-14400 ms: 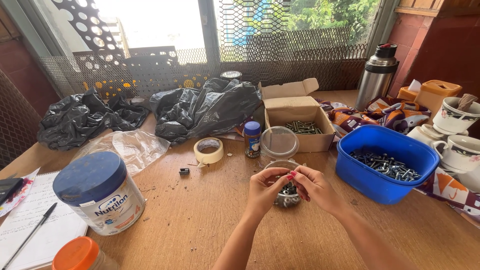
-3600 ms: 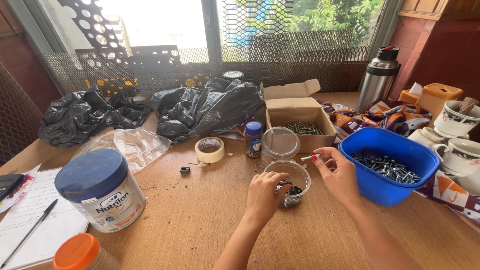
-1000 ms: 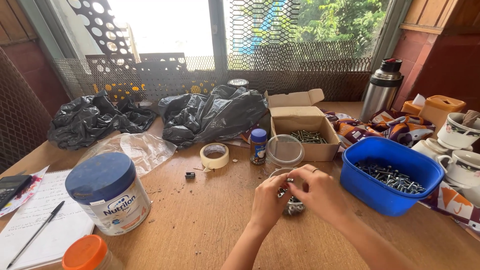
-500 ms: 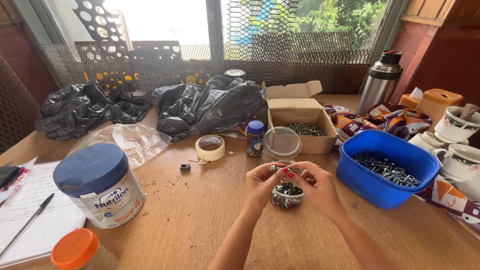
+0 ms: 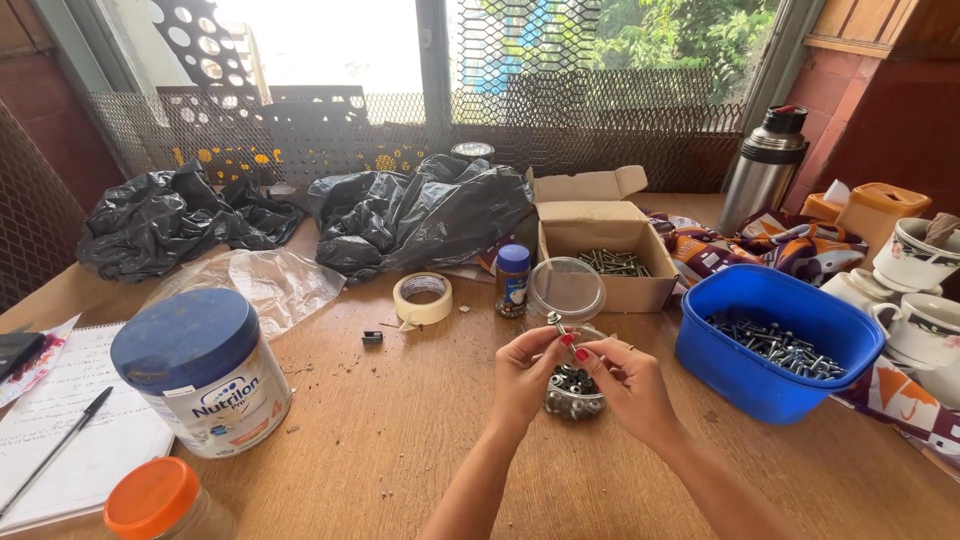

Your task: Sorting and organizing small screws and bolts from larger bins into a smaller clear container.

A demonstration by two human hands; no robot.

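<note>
My left hand (image 5: 527, 370) and my right hand (image 5: 622, 378) meet at their fingertips over a small clear bowl of nuts (image 5: 573, 391) on the wooden table (image 5: 420, 440). Between the fingers of both hands is a small metal bolt (image 5: 558, 325), held just above the bowl. To the right stands a blue plastic tub (image 5: 775, 335) with several bolts in it. Behind the bowl is an open cardboard box (image 5: 605, 250) holding more bolts, with a clear round lid (image 5: 566, 290) leaning in front of it.
A roll of tape (image 5: 422, 298), a small blue-capped jar (image 5: 513, 280), a large blue-lidded tin (image 5: 205, 370), an orange-lidded jar (image 5: 160, 500) and a notepad with pen (image 5: 60, 445) lie left. Black bags (image 5: 420, 210), a steel flask (image 5: 765, 165) and cups (image 5: 925, 270) ring the back and right.
My right hand went to the blue tub and came back to my left hand above the bowl. Both hands now hold a bolt slightly higher than half a second ago.
</note>
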